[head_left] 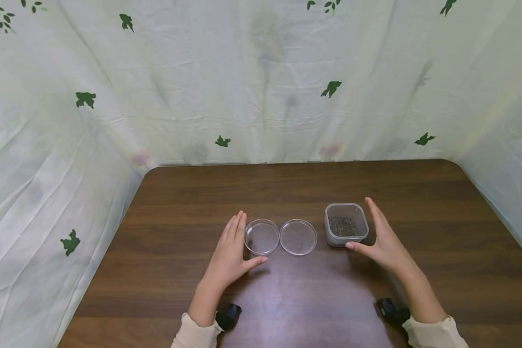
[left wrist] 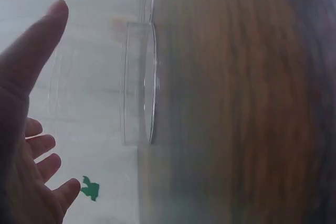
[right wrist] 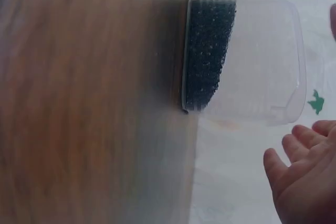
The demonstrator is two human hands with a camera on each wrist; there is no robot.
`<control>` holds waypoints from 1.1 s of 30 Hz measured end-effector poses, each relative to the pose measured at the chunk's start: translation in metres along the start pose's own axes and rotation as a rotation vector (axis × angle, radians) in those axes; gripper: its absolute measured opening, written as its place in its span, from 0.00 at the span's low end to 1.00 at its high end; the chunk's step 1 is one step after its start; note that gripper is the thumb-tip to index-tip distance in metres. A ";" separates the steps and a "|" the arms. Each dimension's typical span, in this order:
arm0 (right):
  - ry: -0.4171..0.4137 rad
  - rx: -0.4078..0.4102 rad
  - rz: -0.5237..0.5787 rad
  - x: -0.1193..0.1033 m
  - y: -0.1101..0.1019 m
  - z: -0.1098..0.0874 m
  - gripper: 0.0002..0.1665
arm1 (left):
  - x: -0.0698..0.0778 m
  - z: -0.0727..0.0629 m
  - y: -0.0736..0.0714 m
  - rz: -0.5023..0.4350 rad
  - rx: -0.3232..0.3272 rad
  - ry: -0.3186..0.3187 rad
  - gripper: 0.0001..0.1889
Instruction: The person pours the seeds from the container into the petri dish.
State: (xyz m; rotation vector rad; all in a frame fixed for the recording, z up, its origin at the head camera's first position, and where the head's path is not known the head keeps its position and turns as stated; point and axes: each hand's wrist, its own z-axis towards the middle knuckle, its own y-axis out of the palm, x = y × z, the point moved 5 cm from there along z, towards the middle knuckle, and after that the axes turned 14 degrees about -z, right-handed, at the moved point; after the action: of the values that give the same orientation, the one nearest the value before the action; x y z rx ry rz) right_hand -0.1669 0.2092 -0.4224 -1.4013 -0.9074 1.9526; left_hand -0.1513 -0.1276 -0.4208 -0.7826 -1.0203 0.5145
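Note:
Two clear round petri dish halves stand side by side on the table: a left dish [head_left: 261, 237] and a right dish [head_left: 298, 237]. My left hand [head_left: 229, 254] hovers at the left dish, thumb spread from straight fingers, with the dish between them but not gripped. To the right stands a clear plastic tub [head_left: 346, 240], partly filled with dark grains [head_left: 342, 226]; in the right wrist view the grains [right wrist: 210, 51] slope to one side. My right hand [head_left: 387, 244] is spread beside the tub, thumb near its front corner and fingers along its right side; whether they touch it I cannot tell.
The brown wooden table [head_left: 191, 193] has rounded far corners. A pale curtain [head_left: 261, 96] with green leaf and bird shapes hangs behind and along both sides. A black wrist camera [head_left: 228, 316] sits on the left wrist, another black camera [head_left: 392, 311] on the right.

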 end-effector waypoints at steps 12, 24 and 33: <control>0.031 -0.006 0.079 0.013 0.011 0.001 0.64 | -0.020 -0.002 0.013 -0.169 0.020 -0.037 0.57; 0.086 -0.062 0.168 0.023 0.023 0.005 0.63 | -0.038 -0.004 0.026 -0.272 0.001 -0.110 0.52; 0.134 -0.061 0.163 0.017 0.024 0.006 0.60 | -0.040 -0.004 0.030 -0.295 0.007 -0.103 0.49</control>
State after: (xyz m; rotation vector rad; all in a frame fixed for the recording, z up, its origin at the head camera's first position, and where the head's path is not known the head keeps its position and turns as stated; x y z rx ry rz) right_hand -0.1785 0.2063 -0.4498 -1.6665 -0.8194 1.9345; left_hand -0.1665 -0.1386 -0.4673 -0.5900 -1.2055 0.3060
